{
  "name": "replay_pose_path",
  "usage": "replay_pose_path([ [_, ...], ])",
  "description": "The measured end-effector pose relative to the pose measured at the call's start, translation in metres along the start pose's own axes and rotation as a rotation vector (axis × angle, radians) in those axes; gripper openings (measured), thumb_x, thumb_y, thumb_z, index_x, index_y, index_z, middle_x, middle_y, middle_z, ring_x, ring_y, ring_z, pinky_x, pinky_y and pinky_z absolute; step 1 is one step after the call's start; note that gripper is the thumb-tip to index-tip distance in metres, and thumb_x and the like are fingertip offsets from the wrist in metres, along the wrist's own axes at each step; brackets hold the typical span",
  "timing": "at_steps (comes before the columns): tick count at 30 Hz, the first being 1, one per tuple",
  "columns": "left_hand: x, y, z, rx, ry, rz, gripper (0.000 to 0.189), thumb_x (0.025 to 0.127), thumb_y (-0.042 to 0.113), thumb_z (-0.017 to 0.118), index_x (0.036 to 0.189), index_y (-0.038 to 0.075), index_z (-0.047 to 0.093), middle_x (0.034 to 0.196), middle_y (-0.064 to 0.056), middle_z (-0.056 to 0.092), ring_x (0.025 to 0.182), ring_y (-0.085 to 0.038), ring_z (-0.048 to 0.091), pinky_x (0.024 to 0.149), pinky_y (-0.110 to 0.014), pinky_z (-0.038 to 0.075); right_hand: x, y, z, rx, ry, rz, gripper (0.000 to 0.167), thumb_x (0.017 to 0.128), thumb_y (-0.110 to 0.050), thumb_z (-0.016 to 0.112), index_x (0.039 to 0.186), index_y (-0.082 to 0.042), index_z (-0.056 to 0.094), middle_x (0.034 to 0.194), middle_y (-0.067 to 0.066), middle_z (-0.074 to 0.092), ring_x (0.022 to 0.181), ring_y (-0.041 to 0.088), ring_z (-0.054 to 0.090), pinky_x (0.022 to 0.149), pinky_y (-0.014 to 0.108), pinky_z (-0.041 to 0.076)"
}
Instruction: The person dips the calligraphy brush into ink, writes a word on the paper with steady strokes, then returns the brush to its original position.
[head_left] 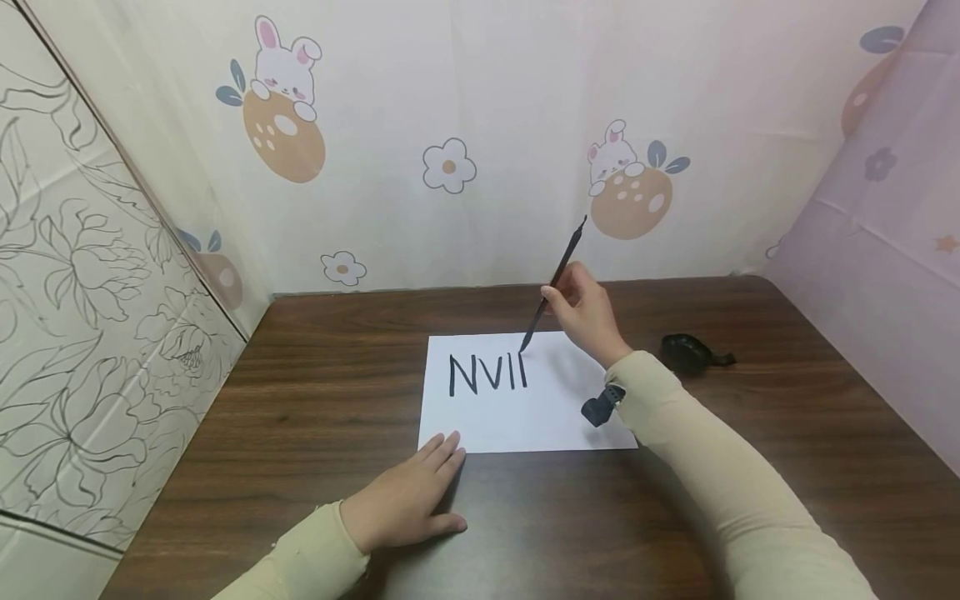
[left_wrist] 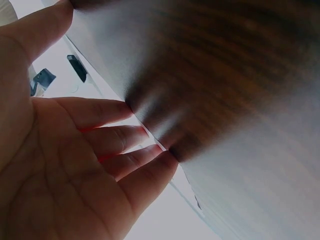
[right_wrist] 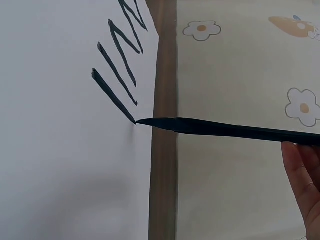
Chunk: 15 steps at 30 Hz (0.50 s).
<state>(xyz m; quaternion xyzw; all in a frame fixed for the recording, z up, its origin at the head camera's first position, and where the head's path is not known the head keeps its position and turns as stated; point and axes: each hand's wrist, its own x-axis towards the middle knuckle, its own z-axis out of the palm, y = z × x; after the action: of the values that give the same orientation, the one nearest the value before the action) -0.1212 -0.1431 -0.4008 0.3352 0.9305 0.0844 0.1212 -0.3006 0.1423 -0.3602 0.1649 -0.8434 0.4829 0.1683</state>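
My right hand [head_left: 585, 312] pinches a dark writing brush [head_left: 558, 271] between thumb and fingers, well above its tip. In the right wrist view the brush [right_wrist: 225, 128] touches its tip to the upper end of the last black stroke. The white paper sheet [head_left: 577, 417] bears dark marks [head_left: 487, 374] reading "NVI" and one more upright stroke. At the sheet's lower left edge rests my left hand [head_left: 408, 496], fingers straight and thumb spread aside. Its fingertips [left_wrist: 162, 160] touch that edge in the left wrist view.
A small black object [head_left: 686, 354] with a short handle, like an ink dish, lies on the brown wooden table [head_left: 322, 408] right of the sheet. Behind the table hangs a curtain [head_left: 517, 100] printed with rabbits and flowers. A patterned panel [head_left: 82, 267] stands at the left.
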Motion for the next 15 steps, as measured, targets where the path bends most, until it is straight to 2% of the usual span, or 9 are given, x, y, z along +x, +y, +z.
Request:
replay_pose_path([
  [7,-0.0002,0.0007,-0.0014,-0.001,-0.004,0.0,0.082,0.089,0.05,0.065,0.148,-0.001,0.039,0.158,-0.018,0.031,0.147,-0.035,0.031,0.116,-0.047,0.035,-0.0007,0.0027,-0.0003,-0.007,-0.003,0.018,0.018,0.098,-0.016,0.06,0.107,-0.003,0.051,0.094,0.013,0.063,0.083,0.033,0.069,0.073,0.031,0.059],
  [15,-0.0005,0.0012,-0.003,0.008,0.008,0.005,0.082,0.089,0.05,0.066,0.147,-0.002,0.04,0.158,-0.02,0.032,0.146,-0.036,0.032,0.115,-0.047,0.036,-0.0027,0.005,-0.0024,-0.024,-0.007,0.013,0.018,0.098,-0.016,0.06,0.108,-0.004,0.051,0.095,0.013,0.062,0.085,0.034,0.068,0.075,0.037,0.06],
])
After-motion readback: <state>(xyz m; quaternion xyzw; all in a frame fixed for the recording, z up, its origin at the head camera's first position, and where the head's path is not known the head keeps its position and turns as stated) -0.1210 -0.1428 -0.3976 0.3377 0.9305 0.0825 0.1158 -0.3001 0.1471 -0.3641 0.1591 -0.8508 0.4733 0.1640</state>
